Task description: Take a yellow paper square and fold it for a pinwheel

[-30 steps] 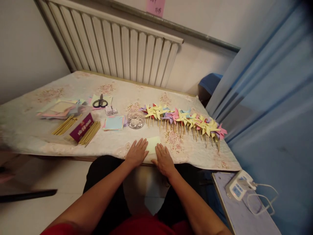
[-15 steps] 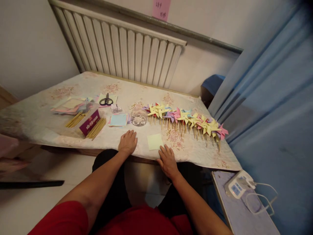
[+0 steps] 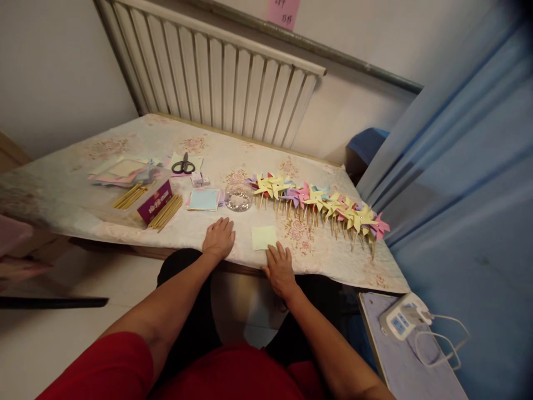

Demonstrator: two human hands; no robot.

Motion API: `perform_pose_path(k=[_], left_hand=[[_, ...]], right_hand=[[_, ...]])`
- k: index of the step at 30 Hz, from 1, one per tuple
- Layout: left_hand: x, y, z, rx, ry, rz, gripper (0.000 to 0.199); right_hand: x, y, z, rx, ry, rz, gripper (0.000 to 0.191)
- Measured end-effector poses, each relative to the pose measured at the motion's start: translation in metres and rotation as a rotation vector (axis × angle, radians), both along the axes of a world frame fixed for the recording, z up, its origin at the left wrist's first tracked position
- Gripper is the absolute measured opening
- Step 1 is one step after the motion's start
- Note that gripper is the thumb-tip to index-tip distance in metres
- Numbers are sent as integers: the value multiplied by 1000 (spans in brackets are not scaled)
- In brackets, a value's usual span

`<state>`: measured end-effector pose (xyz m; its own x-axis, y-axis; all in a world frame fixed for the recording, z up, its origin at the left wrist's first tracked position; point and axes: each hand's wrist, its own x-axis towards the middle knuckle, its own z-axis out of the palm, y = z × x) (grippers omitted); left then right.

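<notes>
A pale yellow square sheet of paper (image 3: pixel 264 238) lies flat near the front edge of the table. My right hand (image 3: pixel 280 271) rests open at the table edge, its fingertips touching or just beside the sheet's lower right corner. To the left, my left hand (image 3: pixel 219 239) lies flat on the cloth, fingers stretched out and holding nothing. Beyond it are a stack of coloured paper squares (image 3: pixel 204 199) with light blue on top and a round clear dish (image 3: pixel 238 198) of small shiny pieces. A long row of paper pinwheels (image 3: pixel 316 199) on sticks lies at the right.
Sticks (image 3: pixel 166 212) lie beside a clear box with a purple label (image 3: pixel 155 204). Behind are black-handled scissors (image 3: pixel 183 165), small boxes (image 3: pixel 200 179) and bagged paper (image 3: pixel 122 171). A radiator (image 3: pixel 216 78) lines the wall. A white device with a cable (image 3: pixel 406 316) sits on a side table at right.
My right hand has shifted slightly left and closer to the yellow sheet's corner, and the sheet looks turned a little straighter. My left hand stays in place. The camera view has tilted slightly.
</notes>
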<state>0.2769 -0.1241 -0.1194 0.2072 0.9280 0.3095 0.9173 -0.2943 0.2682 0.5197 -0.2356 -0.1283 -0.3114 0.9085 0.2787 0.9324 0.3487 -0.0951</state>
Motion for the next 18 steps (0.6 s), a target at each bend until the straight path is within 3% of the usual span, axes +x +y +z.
perform_pose_path(k=[12,18], left_hand=[[1,0,-1,16,17,2,45],[1,-1,-1,24,59,16,46]], right_hand=[[-31,-2,2,-13,23,0,55],[-31,-5,-1,59,102,46,50]])
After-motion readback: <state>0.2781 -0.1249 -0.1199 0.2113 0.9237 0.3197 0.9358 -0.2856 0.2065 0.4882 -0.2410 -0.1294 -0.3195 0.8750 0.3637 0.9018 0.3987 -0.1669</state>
